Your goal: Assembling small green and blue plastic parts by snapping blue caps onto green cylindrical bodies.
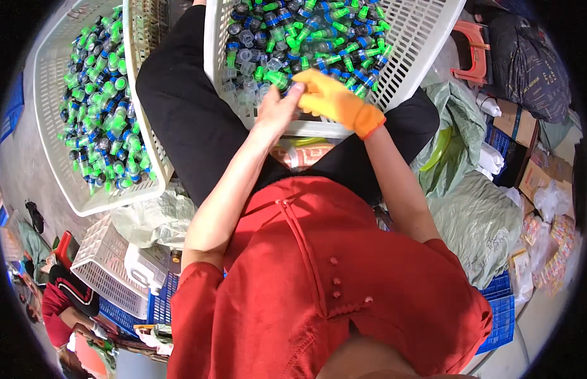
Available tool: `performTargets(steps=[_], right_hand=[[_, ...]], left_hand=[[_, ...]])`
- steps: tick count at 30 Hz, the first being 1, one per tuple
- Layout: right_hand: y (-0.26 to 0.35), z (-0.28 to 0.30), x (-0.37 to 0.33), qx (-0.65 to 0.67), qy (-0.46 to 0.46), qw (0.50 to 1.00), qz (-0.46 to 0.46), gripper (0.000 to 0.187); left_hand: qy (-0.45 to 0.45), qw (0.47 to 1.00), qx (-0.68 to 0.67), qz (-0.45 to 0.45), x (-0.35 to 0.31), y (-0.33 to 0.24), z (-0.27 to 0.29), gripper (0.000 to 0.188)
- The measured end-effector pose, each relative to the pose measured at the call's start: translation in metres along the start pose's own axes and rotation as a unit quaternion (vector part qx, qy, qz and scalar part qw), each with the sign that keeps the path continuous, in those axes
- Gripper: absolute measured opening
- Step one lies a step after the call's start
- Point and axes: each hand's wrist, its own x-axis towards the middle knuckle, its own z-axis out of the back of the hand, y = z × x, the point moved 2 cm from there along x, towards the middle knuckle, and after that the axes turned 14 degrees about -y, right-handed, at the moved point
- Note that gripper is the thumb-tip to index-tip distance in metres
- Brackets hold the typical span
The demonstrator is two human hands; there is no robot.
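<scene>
Both hands meet over the near edge of a white slatted plastic basket [412,47] between my knees. My bare left hand [277,114] is closed, thumb up, around a small green-capped plastic piece [278,79] that pokes out at its fingertips. My right hand [331,101], in an orange glove, is curled against the left thumb; what its fingers grip, if anything, is hidden. Beneath them the basket holds a heap of small plastic pieces [312,28] with green tops, blue bands and dark parts. Several loose clear cups [246,55] lie at the heap's left side.
A second white basket [50,151] of similar pieces stands on the left. To the right are green sacks [476,221], a red stool [471,54], a dark bag [527,69] and cartons [515,123]. An overturned white crate [110,268] and another person [63,309] are at lower left.
</scene>
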Motion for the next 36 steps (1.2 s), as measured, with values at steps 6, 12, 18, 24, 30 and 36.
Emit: performTargets(steps=[6,12,18,24,30,36], right_hand=[[-0.046,-0.002,0.068,-0.211,-0.188,0.911,0.301,0.031],[-0.050,-0.012,0.106,-0.321,-0.211,0.828,0.409,0.031],[0.015,0.018,0.007,0.251,-0.104,0.960,0.067,0.031],[0.035,0.010,-0.063,-0.135,-0.036,0.974,0.176,0.027],[0.024,-0.008,-0.087,-0.330,-0.028,0.855,0.398,0.029],[0.008,-0.018,-0.094,-0.033,-0.076,0.978,0.191,0.030]], left_hand=[[-0.044,0.995,-0.093,-0.020,-0.017,-0.004,0.033,0.041],[0.034,0.992,0.057,-0.103,-0.017,0.004,0.037,0.029],[0.035,0.960,0.163,-0.227,-0.027,-0.024,0.029,0.026],[0.106,0.927,0.225,-0.280,-0.047,-0.034,0.027,0.033],[0.221,0.919,0.136,-0.298,-0.068,-0.023,0.034,0.052],[0.108,0.903,0.323,-0.261,-0.088,-0.041,0.025,0.048]])
